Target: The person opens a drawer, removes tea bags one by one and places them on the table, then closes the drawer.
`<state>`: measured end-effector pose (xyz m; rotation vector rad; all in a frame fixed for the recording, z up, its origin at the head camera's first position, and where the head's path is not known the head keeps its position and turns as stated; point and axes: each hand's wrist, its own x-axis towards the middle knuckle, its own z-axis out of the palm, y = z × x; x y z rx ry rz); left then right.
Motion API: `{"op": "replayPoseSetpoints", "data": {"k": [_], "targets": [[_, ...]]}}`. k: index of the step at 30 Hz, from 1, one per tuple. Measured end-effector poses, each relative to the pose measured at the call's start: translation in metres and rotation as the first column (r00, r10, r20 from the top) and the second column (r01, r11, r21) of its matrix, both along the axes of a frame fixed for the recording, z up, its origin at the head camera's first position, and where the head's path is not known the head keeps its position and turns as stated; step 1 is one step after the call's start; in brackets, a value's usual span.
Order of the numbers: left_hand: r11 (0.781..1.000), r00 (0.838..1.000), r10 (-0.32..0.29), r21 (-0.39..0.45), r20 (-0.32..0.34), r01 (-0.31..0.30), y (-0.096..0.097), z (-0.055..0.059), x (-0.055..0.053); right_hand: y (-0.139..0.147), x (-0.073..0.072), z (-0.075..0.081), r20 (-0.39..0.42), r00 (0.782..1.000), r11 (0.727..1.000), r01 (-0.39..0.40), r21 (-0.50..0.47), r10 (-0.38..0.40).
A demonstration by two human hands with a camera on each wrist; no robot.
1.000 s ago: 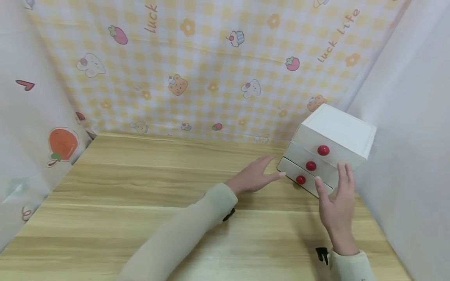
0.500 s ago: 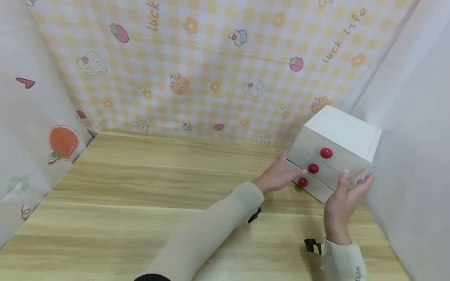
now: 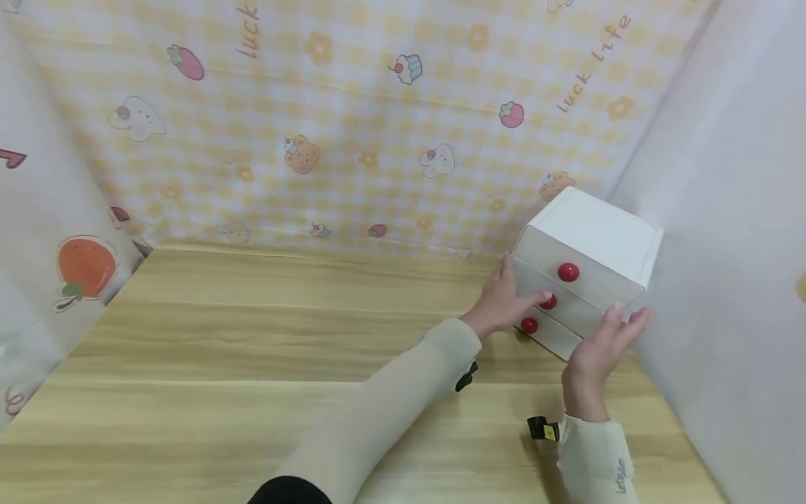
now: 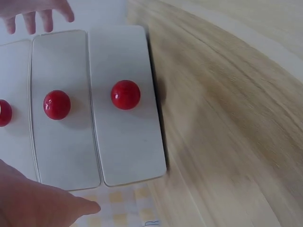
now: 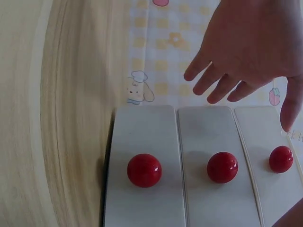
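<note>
A small white chest of drawers (image 3: 592,231) has three stacked drawers, each with a round red knob (image 3: 569,272). My left hand (image 3: 500,301) is at its left side with fingers extended and thumb spread across the front. In the head view that thumb overlaps the middle knob, but the right wrist view shows it apart from the knobs. At the right side, my right hand (image 3: 598,353) has its fingers spread, near the front right edge. Neither hand visibly grips the chest; whether any fingertip touches it, I cannot tell. The drawers (image 4: 127,137) look closed.
The chest stands on a wood-grain table (image 3: 252,329), in its back right corner. Behind hangs a yellow checked curtain (image 3: 352,105) with cartoon prints. White curtains (image 3: 743,231) enclose the sides.
Both hands have come closer to the chest, the left moving right to its side and the right shifting toward its right edge. The head view has shifted slightly.
</note>
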<state>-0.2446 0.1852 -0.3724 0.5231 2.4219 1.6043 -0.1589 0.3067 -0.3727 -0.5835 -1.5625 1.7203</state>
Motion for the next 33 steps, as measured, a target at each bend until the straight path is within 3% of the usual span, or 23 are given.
{"op": "replayPoseSetpoints", "data": {"k": [4,7,16,24,26,33], "targets": [[0.997,0.999,0.04,0.064,0.032,-0.042,0.0,0.003,-0.008,0.0,-0.008,-0.001,-0.019,0.999,0.999,-0.036,0.028,0.036],[0.991,0.999,0.037,0.125,0.034,-0.041,-0.001,0.003,-0.013,0.0,-0.01,-0.001,-0.012,0.999,0.998,-0.046,0.045,0.047],[0.963,0.998,-0.057,0.262,-0.032,0.064,-0.002,-0.005,-0.024,0.005,-0.009,-0.003,0.027,0.998,0.997,-0.059,0.054,0.057],[0.925,0.987,-0.136,0.346,-0.081,0.156,-0.002,-0.012,-0.026,0.011,-0.014,-0.014,-0.11,0.986,0.986,-0.113,0.123,0.126],[0.927,0.988,-0.138,0.342,-0.074,0.155,-0.001,-0.013,-0.026,0.012,-0.014,-0.015,-0.113,0.986,0.985,-0.109,0.132,0.124],[0.969,0.997,-0.082,0.234,0.008,0.078,0.002,-0.017,-0.029,0.017,-0.015,-0.02,-0.063,0.992,0.985,-0.097,0.139,0.107]]}}
